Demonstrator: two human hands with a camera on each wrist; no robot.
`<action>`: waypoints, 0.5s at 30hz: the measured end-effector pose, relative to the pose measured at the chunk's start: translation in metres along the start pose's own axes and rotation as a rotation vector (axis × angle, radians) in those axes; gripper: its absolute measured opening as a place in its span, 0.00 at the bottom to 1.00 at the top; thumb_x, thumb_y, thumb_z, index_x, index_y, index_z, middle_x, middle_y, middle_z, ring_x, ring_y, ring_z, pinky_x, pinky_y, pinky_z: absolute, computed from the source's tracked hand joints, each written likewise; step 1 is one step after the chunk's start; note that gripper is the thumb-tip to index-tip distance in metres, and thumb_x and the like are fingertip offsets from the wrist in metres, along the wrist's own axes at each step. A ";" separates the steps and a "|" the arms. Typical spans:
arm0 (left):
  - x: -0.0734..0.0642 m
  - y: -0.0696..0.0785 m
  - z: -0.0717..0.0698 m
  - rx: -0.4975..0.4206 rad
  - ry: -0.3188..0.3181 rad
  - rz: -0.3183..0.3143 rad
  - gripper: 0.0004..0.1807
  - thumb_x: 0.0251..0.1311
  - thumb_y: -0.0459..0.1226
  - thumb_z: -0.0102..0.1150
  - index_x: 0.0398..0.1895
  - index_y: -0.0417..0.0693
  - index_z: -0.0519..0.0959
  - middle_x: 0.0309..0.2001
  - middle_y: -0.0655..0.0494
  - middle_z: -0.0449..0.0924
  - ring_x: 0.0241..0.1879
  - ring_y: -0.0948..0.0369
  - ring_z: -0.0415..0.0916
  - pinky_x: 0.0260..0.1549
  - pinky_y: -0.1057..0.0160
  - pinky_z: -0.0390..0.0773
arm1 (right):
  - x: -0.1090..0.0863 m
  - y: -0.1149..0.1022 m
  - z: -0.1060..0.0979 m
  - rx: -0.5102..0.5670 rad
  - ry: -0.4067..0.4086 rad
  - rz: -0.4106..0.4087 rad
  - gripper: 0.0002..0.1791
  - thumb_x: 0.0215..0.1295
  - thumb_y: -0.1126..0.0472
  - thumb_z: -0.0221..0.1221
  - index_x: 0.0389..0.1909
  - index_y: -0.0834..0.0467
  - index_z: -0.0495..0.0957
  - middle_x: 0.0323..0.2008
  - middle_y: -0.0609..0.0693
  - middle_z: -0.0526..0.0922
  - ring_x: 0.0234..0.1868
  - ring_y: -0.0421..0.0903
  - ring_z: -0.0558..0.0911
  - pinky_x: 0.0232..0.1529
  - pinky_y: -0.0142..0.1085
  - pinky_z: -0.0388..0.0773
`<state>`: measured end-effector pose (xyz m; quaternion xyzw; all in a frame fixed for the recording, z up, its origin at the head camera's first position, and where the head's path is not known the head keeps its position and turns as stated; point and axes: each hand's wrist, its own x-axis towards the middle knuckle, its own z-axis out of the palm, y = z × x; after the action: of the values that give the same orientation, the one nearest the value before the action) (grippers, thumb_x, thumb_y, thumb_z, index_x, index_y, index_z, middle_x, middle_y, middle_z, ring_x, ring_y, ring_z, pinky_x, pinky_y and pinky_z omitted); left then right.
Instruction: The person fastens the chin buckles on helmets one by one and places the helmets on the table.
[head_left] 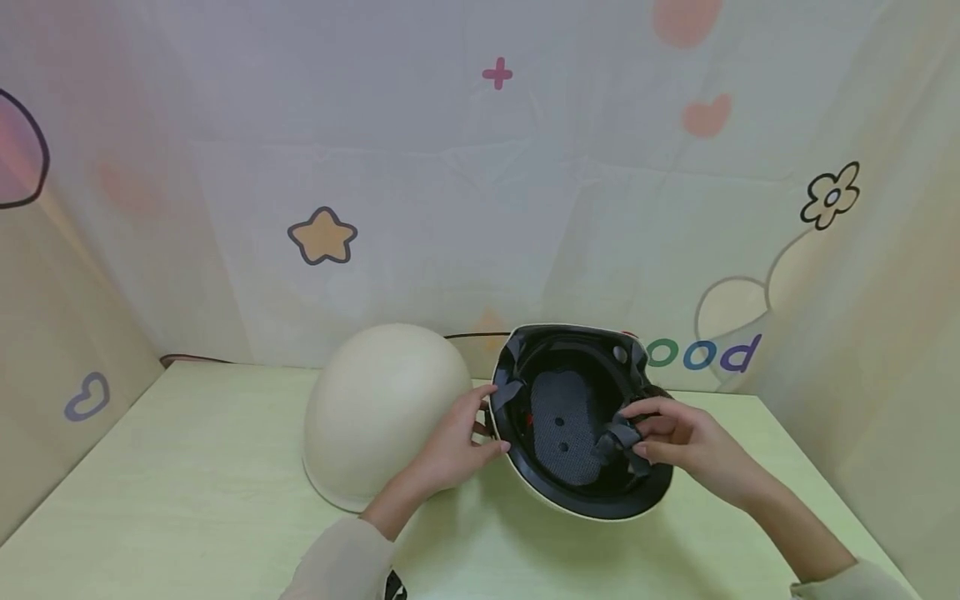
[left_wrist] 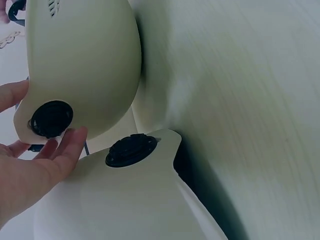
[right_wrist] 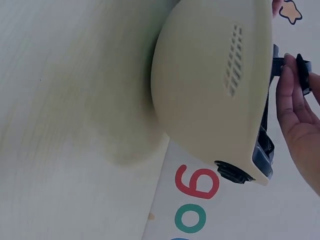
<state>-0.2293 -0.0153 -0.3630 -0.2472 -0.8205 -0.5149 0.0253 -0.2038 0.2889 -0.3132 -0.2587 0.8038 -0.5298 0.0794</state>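
Observation:
A cream helmet (head_left: 566,400) is tipped with its black padded inside facing me. My left hand (head_left: 453,437) grips its left edge, thumb at the rim and other fingers on the outer shell by a round black side knob (left_wrist: 51,118). Over the opening's right side, my right hand (head_left: 693,442) pinches the dark chin strap (head_left: 618,442). A black buckle (right_wrist: 303,75) shows between those fingers in the right wrist view. Close on the left, a second cream helmet (head_left: 382,408) sits dome up, partly behind my left hand.
Both helmets are on a pale green table (head_left: 187,467). A printed curtain (head_left: 420,183) hangs behind it and along both sides. A thin dark cable (head_left: 198,359) runs along the table's back edge.

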 end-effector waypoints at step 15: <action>0.002 0.004 -0.003 0.126 0.017 0.074 0.36 0.49 0.30 0.62 0.62 0.36 0.59 0.60 0.40 0.56 0.60 0.47 0.57 0.57 0.49 0.61 | 0.002 0.011 0.009 -0.072 -0.025 0.040 0.15 0.59 0.68 0.58 0.47 0.69 0.74 0.38 0.54 0.80 0.36 0.42 0.79 0.37 0.33 0.78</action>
<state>-0.2300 -0.0160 -0.3577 -0.2711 -0.8412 -0.4630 0.0668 -0.2056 0.2843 -0.3264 -0.2520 0.8263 -0.4954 0.0906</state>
